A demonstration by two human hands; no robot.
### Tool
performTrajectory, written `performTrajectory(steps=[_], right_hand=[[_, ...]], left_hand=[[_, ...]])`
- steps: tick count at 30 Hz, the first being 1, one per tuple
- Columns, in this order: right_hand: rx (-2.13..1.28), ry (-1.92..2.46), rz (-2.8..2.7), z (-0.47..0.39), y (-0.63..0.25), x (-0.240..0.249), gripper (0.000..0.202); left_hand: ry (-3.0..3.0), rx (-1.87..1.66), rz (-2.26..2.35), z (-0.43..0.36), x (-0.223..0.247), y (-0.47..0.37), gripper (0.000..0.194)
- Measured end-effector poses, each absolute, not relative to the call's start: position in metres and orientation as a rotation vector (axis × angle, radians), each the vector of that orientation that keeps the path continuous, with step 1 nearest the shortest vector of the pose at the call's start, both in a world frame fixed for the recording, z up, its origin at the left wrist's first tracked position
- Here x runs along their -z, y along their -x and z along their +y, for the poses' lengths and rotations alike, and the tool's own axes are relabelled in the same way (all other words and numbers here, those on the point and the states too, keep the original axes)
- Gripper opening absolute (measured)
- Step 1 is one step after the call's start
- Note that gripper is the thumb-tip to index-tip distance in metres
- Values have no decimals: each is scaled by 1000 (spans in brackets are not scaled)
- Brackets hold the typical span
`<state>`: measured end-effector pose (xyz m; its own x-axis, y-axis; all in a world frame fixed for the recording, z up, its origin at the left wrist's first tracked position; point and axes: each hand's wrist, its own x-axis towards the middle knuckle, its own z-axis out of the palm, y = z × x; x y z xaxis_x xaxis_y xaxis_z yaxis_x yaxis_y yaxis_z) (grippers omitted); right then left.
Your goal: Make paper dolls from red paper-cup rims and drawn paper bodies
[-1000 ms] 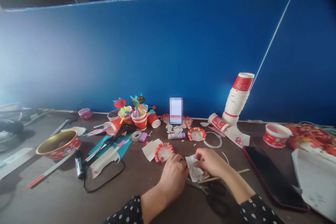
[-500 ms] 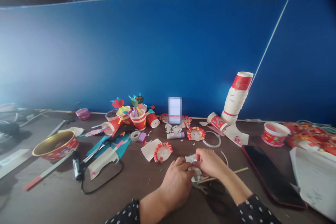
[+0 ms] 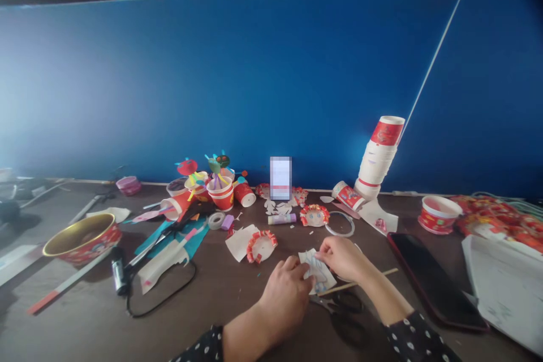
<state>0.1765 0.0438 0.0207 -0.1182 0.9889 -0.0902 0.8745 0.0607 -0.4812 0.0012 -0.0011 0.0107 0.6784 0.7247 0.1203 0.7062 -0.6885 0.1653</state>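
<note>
A small white piece of paper (image 3: pixel 319 276) with faint blue drawing on it lies between my hands on the dark table. My left hand (image 3: pixel 286 288) has its fingers curled over the paper's left edge and holds it. At the paper's upper right edge, the thumb and fingertips of my right hand (image 3: pixel 344 259) pinch it. Black-handled scissors (image 3: pixel 345 322) rest just below the paper, and a thin wooden stick (image 3: pixel 384 276) passes partly under my right wrist. Beyond my left hand sits a round paper piece with a red, beaded-looking rim (image 3: pixel 262 246).
A phone with a red edge (image 3: pixel 432 277) lies right of my right arm, beside white paper sheets (image 3: pixel 504 288). A leaning stack of paper cups (image 3: pixel 377 161) stands at the back. To the left are a red-and-gold bowl (image 3: pixel 85 237), a corded black tool (image 3: pixel 120 271) and several red cups (image 3: pixel 221 198).
My fingers have moved apart over the paper, and more of its drawn surface shows. The view has shifted slightly to the right.
</note>
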Motion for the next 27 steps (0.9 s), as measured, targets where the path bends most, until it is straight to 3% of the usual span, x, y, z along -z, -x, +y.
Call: performTrajectory(steps=[9,16,21,27], right_hand=[[-835,1748,-1946,47,-171,-11,12],[-990,1467,-1751,52,-173,-14,23],[-969,1266,-1765,46,-167,-28,22],[-941,1207,-1815,39,-157,-32,19]], left_hand=[[-2711,-439,1170,-1,-8,-1,24],[-1977,-1227,1284,14,-16,2,32],[-1403,-1064,1096,28,-21,1,33],[-1177,-1074,1169,29,-19,-1,29]])
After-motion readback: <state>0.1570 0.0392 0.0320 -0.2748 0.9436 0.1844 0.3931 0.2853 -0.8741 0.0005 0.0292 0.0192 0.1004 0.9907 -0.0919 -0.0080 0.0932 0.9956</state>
